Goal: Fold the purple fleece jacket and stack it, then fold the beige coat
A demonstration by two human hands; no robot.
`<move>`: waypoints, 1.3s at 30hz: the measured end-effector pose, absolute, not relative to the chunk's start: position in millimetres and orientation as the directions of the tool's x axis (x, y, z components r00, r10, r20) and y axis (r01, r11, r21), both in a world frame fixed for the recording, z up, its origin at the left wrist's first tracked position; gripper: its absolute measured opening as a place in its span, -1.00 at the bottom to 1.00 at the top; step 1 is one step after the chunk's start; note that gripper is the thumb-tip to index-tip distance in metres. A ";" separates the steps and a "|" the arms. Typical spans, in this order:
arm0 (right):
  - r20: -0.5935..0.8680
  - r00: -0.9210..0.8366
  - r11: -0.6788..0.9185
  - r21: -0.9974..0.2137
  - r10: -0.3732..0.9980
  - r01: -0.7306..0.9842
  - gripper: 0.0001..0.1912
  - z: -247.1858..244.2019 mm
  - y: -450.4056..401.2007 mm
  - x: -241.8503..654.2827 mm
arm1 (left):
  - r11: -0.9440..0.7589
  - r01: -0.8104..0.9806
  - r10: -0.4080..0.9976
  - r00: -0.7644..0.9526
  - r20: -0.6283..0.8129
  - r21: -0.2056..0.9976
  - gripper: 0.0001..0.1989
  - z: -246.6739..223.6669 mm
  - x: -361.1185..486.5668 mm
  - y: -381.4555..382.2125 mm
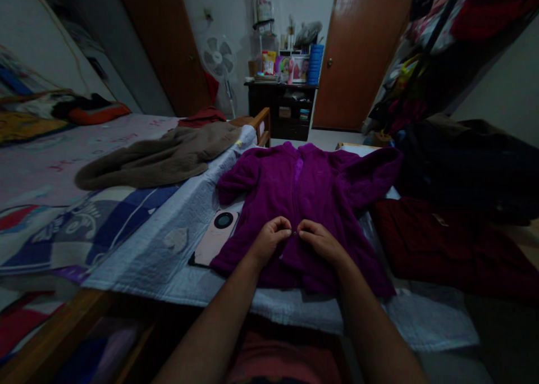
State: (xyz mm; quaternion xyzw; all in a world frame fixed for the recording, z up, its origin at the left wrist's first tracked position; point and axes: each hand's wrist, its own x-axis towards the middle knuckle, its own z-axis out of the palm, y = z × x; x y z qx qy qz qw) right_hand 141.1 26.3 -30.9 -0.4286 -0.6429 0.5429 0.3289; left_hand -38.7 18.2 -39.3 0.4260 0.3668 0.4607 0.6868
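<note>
A purple fleece jacket (269, 193) lies spread front side up, its sleeves out to the sides and its collar at the far end. Down its middle runs a front zipper (295, 196). Low on this front, my left hand (272, 241) pinches the jacket's left-hand edge between thumb and fingers. Facing it, my right hand (322, 241) pinches the other edge. A tiny shiny bit, perhaps the zipper slider, shows between my fingertips; its detail is too small to make out. Beside the jacket's left side lies a pink phone (213, 243) with a round dark camera ring.
The jacket rests on a pale quilted cover (168, 272). A brown fleece garment (164, 154) lies to the left on the bed. Folded dark red clothing (450, 243) and a dark pile (471, 165) stand at the right. A fan (219, 58) and a black cabinet (280, 112) are behind.
</note>
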 end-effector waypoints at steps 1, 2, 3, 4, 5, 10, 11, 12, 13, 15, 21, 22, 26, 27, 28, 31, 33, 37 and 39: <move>-0.042 -0.416 0.042 -0.981 0.909 0.189 -0.91 -31.1 26.1 141.0 | 0.213 -0.346 0.947 0.305 -0.105 0.914 -0.78 -41.0 -39.5 18.8; -0.041 -0.414 0.040 -0.982 0.909 0.185 -0.91 -31.3 25.9 140.8 | 0.207 -0.367 0.949 0.299 -0.096 0.907 -0.78 -42.7 -40.1 19.4; -0.040 -0.412 0.039 -0.983 0.910 0.181 -0.91 -31.5 25.6 140.6 | 0.200 -0.383 0.953 0.288 -0.090 0.902 -0.78 -44.3 -40.6 20.0; -0.041 -0.410 0.037 -0.983 0.911 0.181 -0.90 -31.8 25.4 140.4 | 0.194 -0.392 0.958 0.273 -0.087 0.899 -0.77 -45.6 -41.0 20.4; -0.042 -0.408 0.036 -0.983 0.912 0.182 -0.90 -32.3 25.3 140.2 | 0.189 -0.395 0.962 0.257 -0.089 0.899 -0.77 -46.6 -41.2 20.7; -0.023 -0.394 0.055 -0.981 0.919 0.187 -0.90 -34.8 25.4 140.8 | 0.160 -0.374 0.974 0.209 -0.085 0.914 -0.73 -48.6 -42.0 19.4; -0.017 -0.393 0.062 -0.980 0.920 0.187 -0.90 -35.1 25.4 141.2 | 0.152 -0.359 0.975 0.209 -0.080 0.921 -0.71 -48.8 -42.1 18.8; -0.013 -0.393 0.067 -0.980 0.920 0.189 -0.90 -35.2 25.4 141.5 | 0.146 -0.341 0.975 0.209 -0.076 0.929 -0.70 -49.1 -41.9 18.3; -0.011 -0.393 0.070 -0.979 0.920 0.191 -0.90 -35.3 25.3 141.8 | 0.141 -0.317 0.974 0.213 -0.075 0.938 -0.70 -49.5 -41.6 17.9; -0.008 -0.390 0.073 -0.979 0.921 0.192 -0.90 -35.2 25.1 142.3 | 0.125 -0.260 0.974 0.216 -0.068 0.957 -0.72 -50.5 -40.4 17.1; -0.006 -0.378 0.069 -0.980 0.926 0.184 -0.91 -36.8 25.1 143.6 | 0.065 -0.164 0.983 0.179 -0.035 0.984 -0.81 -52.6 -36.8 16.6; -0.004 -0.378 0.069 -0.981 0.926 0.180 -0.91 -37.3 25.3 143.7 | 0.068 -0.173 0.983 0.177 -0.037 0.983 -0.80 -52.6 -36.8 16.6; 0.003 -0.390 0.076 -0.982 0.921 0.173 -0.90 -38.1 25.5 143.7 | 0.085 -0.222 0.983 0.180 -0.044 0.971 -0.76 -50.9 -37.5 15.9; 0.002 -0.395 0.080 -0.980 0.918 0.180 -0.90 -37.8 25.4 143.4 | 0.085 -0.233 0.983 0.179 -0.044 0.969 -0.76 -50.1 -37.6 15.6; 0.002 -0.400 0.086 -0.978 0.916 0.192 -0.90 -37.2 25.2 143.1 | 0.086 -0.243 0.983 0.177 -0.042 0.966 -0.75 -49.2 -37.5 15.2; 0.015 -0.403 0.125 -0.961 0.915 0.247 -0.87 -34.5 24.2 141.5 | 0.105 -0.276 0.981 0.186 -0.054 0.956 -0.72 -46.9 -36.7 14.3; 0.030 -0.399 0.153 -0.948 0.917 0.279 -0.87 -32.7 23.5 140.5 | 0.128 -0.302 0.979 0.193 -0.071 0.945 -0.70 -46.6 -35.7 14.1; 0.054 -0.417 0.206 -0.922 0.907 0.328 -0.83 -31.6 23.6 139.8 | 0.121 -0.315 0.983 0.173 -0.068 0.941 -0.69 -47.8 -33.5 14.5; 0.068 -0.432 0.235 -0.909 0.899 0.345 -0.80 -32.5 24.3 139.7 | 0.095 -0.300 0.986 0.157 -0.049 0.949 -0.69 -48.5 -32.4 14.7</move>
